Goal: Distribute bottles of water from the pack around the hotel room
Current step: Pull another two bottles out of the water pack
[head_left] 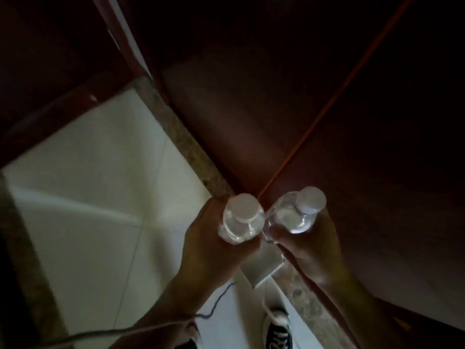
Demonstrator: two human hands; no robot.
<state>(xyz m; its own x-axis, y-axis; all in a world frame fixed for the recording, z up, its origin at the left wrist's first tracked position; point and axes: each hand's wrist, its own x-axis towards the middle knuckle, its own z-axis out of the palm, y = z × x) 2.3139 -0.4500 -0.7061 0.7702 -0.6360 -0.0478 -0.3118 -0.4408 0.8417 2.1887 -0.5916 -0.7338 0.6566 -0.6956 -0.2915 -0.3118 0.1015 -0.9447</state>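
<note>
Dim, blurred view from above. One clear water bottle (241,219) is clasped upright in the left hand (208,238), a second bottle (297,212) in the right hand (312,243); the two bottles are held just beside each other over the pale tiled floor (100,172), near a dark wooden panel (327,96). No pack is visible. Risks judged: a knock between bottles loosening a grip; a trip on the loose shoelace (266,308) in poor light

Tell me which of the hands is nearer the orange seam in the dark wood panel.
Right. The right hand sits just right of the orange seam; the left hand is farther left, over the white tile floor.
</note>
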